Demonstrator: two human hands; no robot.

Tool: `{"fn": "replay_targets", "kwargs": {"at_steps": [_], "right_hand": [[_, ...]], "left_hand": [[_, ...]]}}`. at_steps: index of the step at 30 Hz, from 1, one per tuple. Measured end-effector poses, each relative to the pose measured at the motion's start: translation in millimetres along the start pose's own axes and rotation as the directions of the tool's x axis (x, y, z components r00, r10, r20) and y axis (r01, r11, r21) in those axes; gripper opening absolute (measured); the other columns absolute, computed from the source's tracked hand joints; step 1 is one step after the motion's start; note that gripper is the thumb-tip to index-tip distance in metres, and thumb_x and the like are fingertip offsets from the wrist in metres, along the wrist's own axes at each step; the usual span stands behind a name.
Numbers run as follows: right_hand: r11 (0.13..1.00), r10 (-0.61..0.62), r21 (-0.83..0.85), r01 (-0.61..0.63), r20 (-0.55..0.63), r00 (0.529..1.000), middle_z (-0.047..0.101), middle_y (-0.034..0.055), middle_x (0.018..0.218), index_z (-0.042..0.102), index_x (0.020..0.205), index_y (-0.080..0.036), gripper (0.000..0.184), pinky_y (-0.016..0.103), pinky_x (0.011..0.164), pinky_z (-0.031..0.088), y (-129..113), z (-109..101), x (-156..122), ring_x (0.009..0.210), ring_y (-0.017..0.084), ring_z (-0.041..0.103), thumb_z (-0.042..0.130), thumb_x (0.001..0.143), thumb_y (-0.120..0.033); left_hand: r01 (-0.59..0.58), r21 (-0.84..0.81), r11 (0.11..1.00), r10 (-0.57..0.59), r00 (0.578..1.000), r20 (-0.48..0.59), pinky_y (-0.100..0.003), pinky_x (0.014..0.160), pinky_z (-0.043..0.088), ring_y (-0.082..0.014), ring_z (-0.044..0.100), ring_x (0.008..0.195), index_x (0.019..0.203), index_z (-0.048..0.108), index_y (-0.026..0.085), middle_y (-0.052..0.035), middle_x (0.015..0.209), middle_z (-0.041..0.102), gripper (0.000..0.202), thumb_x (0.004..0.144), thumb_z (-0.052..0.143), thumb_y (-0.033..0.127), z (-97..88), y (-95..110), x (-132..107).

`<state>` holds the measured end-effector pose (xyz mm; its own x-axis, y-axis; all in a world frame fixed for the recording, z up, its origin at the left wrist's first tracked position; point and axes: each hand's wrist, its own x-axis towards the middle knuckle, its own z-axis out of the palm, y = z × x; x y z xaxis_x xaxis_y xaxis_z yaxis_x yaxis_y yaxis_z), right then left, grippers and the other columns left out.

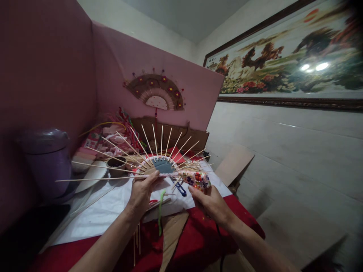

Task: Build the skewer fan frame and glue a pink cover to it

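A half-round cardboard fan base (163, 166) with thin wooden sticks (162, 139) fanning outward stands out before me. My left hand (144, 190) grips its lower straight edge, thumb on top. A pale strip runs along the rim. In my right hand (211, 202) is a flower-patterned glue gun (195, 178), its tip pointing left at the right end of that straight edge; whether the tip touches cannot be made out. A black cord hangs below this hand. Blue-handled scissors (180, 189) lie behind the fan base, their blades hidden.
On the table's white sheet (93, 219) and red cloth (195, 234) lie a cardboard piece (172, 234) and a green fuzzy strip (160, 213). A dark cup (116, 166), purple container (47, 162) and pink material stand left. A finished-looking fan (159, 90) hangs on the pink panel.
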<state>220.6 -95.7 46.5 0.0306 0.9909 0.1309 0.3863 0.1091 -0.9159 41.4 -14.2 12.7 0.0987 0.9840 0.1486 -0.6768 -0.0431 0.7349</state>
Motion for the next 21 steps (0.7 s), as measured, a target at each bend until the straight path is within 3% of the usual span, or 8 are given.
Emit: {"fn": "replay_targets", "kwargs": {"at_steps": [21], "right_hand": [[1.000,-0.016,0.000,0.016,-0.048,0.999,0.040,-0.0049,0.040,0.045,0.054,-0.019,0.034,0.022,0.036,0.027,-6.2,-1.2,1.9,0.036,0.008,0.035,0.052,0.078,-0.043]], "left_hand": [[-0.008,-0.014,1.000,0.008,1.000,-0.010,-0.035,0.072,0.052,-0.0184,0.065,0.065,0.066,0.069,0.009,-0.0084,0.068,0.070,0.012,0.060,0.073,0.018,-2.1,-2.5,1.7]]}}
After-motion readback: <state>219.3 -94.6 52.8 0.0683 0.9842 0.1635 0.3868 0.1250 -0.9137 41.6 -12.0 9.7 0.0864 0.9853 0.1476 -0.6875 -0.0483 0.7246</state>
